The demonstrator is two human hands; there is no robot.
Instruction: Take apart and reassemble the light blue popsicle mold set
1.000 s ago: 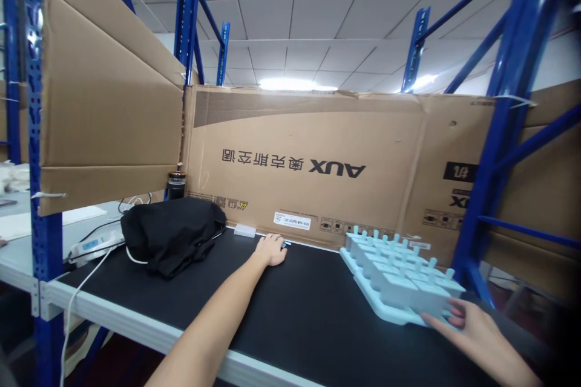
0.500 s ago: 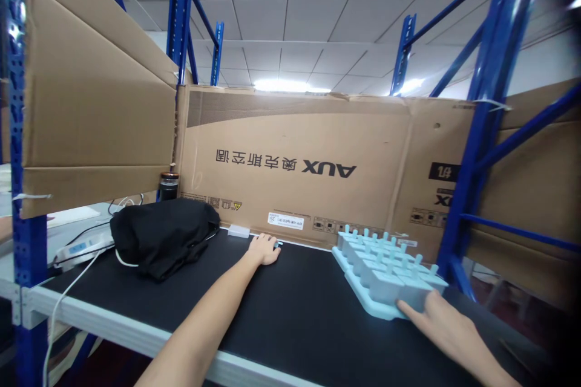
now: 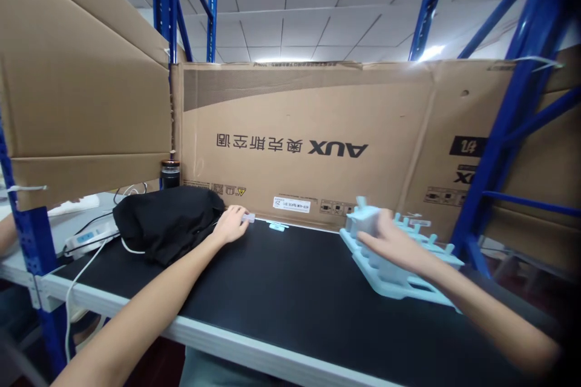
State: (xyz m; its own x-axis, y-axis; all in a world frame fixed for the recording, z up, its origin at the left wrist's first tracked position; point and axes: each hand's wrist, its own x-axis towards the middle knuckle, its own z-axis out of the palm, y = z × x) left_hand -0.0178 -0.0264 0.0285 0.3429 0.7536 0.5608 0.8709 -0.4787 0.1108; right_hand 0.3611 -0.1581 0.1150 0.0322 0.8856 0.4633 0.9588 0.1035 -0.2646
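Note:
My left hand [image 3: 231, 224] is at the back of the black tabletop [image 3: 281, 284], its fingers on a small whitish block [image 3: 247, 217] beside the black cloth. Flat light-blue pieces [image 3: 277, 225] lie just right of it against the cardboard. My right hand [image 3: 390, 239], blurred, grips a pale blue mold block [image 3: 364, 221] with a stick handle on top, at the left part of the light-blue tray [image 3: 385, 288]. More molds with upright handles [image 3: 433, 239] stand behind and right of this hand; the tray's front slots show bare.
A black cloth bundle [image 3: 166, 221] lies at the left, with a dark jar [image 3: 170, 174] behind it and a white power strip [image 3: 93, 239] with cables beside it. Cardboard [image 3: 290, 109] walls the back; blue posts [image 3: 492, 151] rise at the sides. Another person's arm [image 3: 6, 233] shows far left.
My left hand has moved left from the light-blue piece to the whitish block. My right hand has risen from the tray's front and lifted a mold block. The view has shifted.

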